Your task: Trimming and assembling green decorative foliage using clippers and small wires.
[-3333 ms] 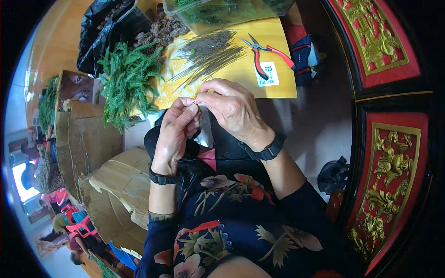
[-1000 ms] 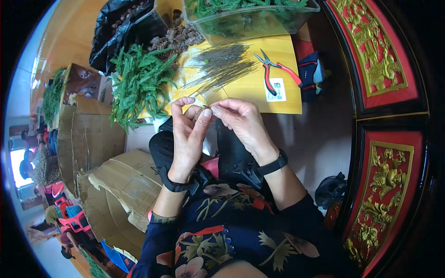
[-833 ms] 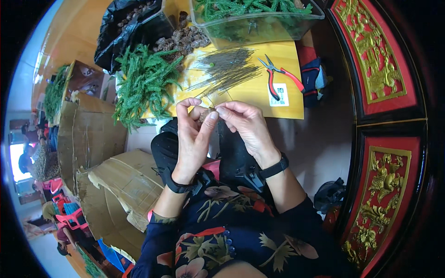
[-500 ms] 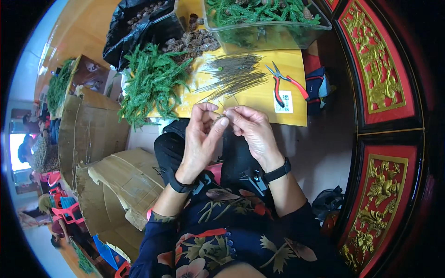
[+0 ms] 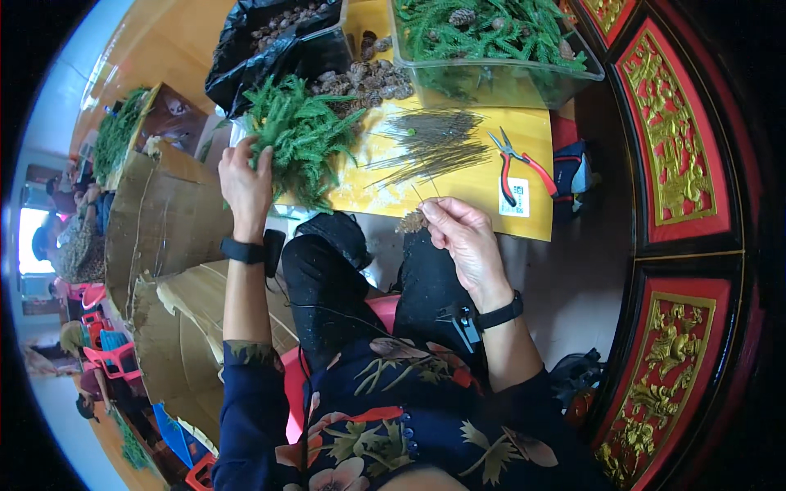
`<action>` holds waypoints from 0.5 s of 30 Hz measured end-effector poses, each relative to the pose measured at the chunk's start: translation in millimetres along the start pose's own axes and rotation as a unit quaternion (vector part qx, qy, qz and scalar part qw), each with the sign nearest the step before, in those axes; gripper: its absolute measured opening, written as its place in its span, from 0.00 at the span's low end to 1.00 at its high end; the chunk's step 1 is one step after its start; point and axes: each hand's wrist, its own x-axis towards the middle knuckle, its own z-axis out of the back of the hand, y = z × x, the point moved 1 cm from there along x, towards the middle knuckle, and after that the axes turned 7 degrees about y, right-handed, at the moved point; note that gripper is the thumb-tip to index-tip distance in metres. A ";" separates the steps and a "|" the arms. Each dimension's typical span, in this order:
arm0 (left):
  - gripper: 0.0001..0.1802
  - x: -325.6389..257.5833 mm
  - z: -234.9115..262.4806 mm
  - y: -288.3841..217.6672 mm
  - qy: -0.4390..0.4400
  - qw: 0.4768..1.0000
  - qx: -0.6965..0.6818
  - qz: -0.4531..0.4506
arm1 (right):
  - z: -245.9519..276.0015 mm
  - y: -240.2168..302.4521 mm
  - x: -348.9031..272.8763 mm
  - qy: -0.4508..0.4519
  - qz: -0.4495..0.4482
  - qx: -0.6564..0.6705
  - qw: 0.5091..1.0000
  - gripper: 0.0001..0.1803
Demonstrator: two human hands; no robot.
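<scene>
My right hand (image 5: 464, 237) pinches a small brown pine cone (image 5: 411, 222) between thumb and fingers, above my knees at the board's near edge. Thin wire ends stick up from beside the cone. At the left, my left hand (image 5: 245, 184) reaches to the near-left side of a heap of green artificial fir sprigs (image 5: 303, 135). Its thumb and forefinger are apart, touching the sprigs; no sprig shows held in it. Many thin dark wires (image 5: 430, 139) lie spread on the yellow board (image 5: 532, 227). Red-handled pliers (image 5: 524, 164) rest with jaws spread to the right of them.
Loose pine cones (image 5: 368, 82) lie behind the sprigs. A black-bag-lined bin (image 5: 278, 57) with cones stands back left, a clear plastic tub (image 5: 499, 82) of sprigs back right. Torn cardboard (image 5: 176, 245) stands at my left, a carved red-and-gold panel (image 5: 671, 131) at my right.
My left hand has left the pine cone and moved left and away to the sprig heap. My right hand keeps the cone, now slightly right. The view has shifted a little.
</scene>
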 end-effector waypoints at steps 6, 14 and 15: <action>0.09 21.1 9.1 -4.8 0.058 0.994 -0.076 0.053 | 2.2 5.2 -5.6 -0.011 -0.003 -0.018 1.000 0.09; 0.07 24.8 9.6 7.5 0.101 0.994 -0.015 -0.026 | 2.8 1.3 -2.9 0.001 -0.010 -0.011 1.000 0.09; 0.08 26.0 13.8 8.4 0.076 0.996 -0.049 -0.003 | 3.1 1.1 -2.5 -0.002 -0.010 -0.010 1.000 0.09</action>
